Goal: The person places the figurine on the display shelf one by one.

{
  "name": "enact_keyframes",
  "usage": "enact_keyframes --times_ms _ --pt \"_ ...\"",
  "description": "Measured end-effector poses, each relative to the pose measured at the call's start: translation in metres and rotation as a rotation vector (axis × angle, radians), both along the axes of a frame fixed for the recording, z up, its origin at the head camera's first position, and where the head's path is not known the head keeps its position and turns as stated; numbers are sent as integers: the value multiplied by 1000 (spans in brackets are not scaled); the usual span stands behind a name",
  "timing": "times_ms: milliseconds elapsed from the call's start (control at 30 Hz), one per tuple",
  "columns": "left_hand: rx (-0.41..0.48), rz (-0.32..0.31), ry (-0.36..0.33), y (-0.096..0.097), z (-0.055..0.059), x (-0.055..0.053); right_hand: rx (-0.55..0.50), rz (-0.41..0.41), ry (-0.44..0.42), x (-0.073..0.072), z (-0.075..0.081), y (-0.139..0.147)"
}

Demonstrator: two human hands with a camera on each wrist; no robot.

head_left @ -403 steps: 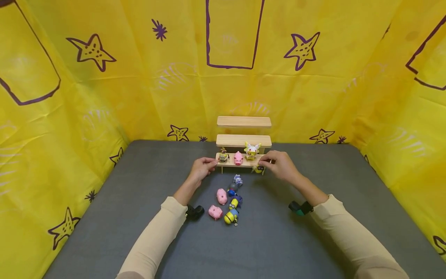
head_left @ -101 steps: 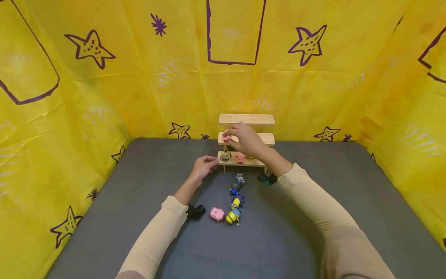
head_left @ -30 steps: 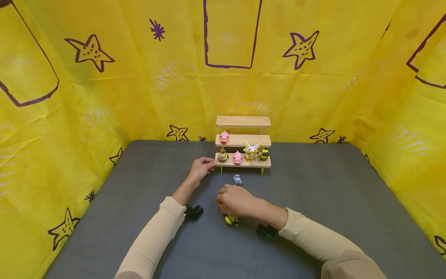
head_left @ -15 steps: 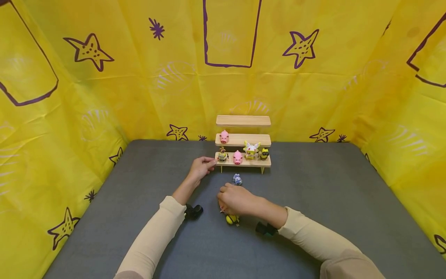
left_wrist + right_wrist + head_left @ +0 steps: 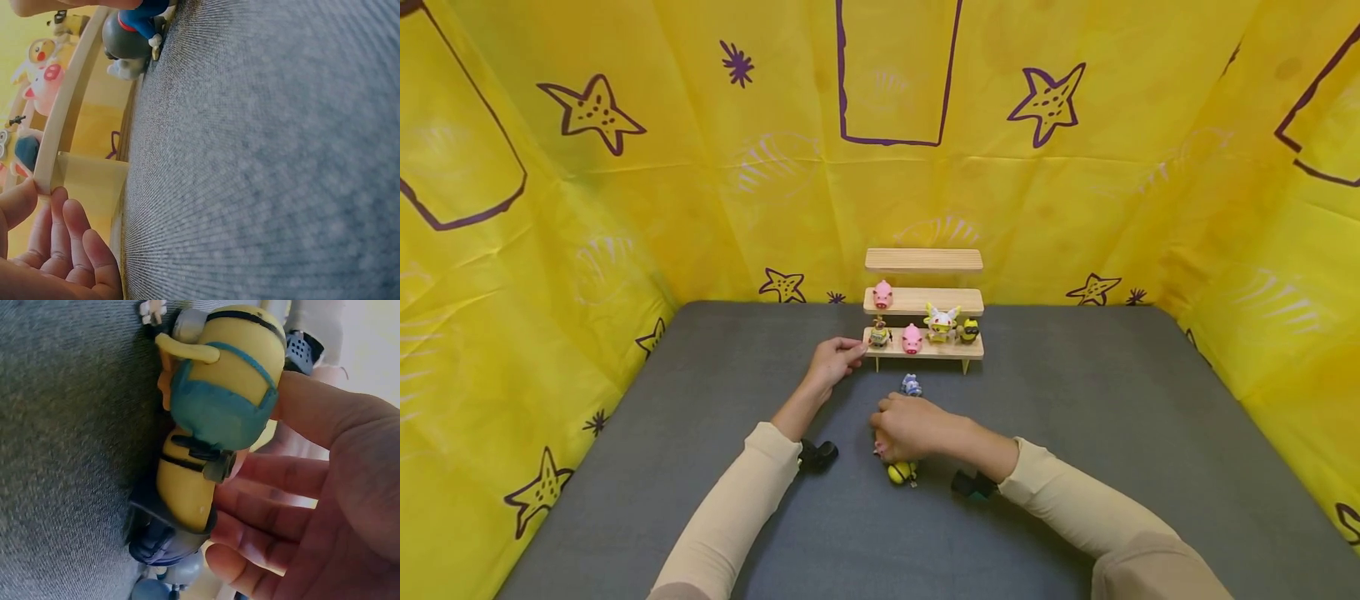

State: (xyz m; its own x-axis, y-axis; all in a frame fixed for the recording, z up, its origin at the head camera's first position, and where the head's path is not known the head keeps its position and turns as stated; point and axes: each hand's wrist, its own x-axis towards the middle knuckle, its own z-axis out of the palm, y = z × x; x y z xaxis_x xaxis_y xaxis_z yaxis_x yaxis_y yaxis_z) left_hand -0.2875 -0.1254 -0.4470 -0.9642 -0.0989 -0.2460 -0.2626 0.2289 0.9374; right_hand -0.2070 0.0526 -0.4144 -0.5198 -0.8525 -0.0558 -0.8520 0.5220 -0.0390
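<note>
My left hand (image 5: 833, 363) pinches the left end of the bottom board of a three-tier wooden display shelf (image 5: 925, 258), thumb above and fingers beneath. My right hand (image 5: 913, 429) is low over the table, its thumb and fingers around a pink toy pig (image 5: 878, 451), mostly hidden by the hand. Close against those fingers lies a Minion figure in blue overalls (image 5: 228, 381), with a second Minion in dark clothes (image 5: 184, 487) beyond it. On the bottom tier are a small Minion (image 5: 879, 335), a pink pig (image 5: 912, 339), a white-hooded figure (image 5: 941, 325) and a goggled Minion (image 5: 968, 332).
Another pink pig (image 5: 882, 295) stands at the left end of the middle tier. A small blue-white figure (image 5: 911, 386) lies between the right hand and the shelf, near a grey-and-blue figure (image 5: 122, 37). Yellow printed cloth (image 5: 737, 225) encloses the grey table (image 5: 1075, 400).
Earlier, the right hand set the goggled Minion and a pig on the shelf, then came back down to the figures. Lately it shifts slightly right, nudging the Minion. The left hand stays put.
</note>
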Motion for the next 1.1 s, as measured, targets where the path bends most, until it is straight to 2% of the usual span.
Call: enact_keyframes --times_ms 300,467,733,967,1100 --pt "-1 1 0 0 0 1 44 46 -13 -1 2 -1" --pt "2 2 -14 0 -1 1 41 32 -20 -2 1 0" --pt "9 -3 8 0 -1 0 -64 -24 -52 -7 2 5" --pt "12 -9 3 -1 -2 -1 -188 -26 -92 -16 16 13" --pt "14 -8 0 -1 -3 -2 -218 -67 -144 -22 24 18"
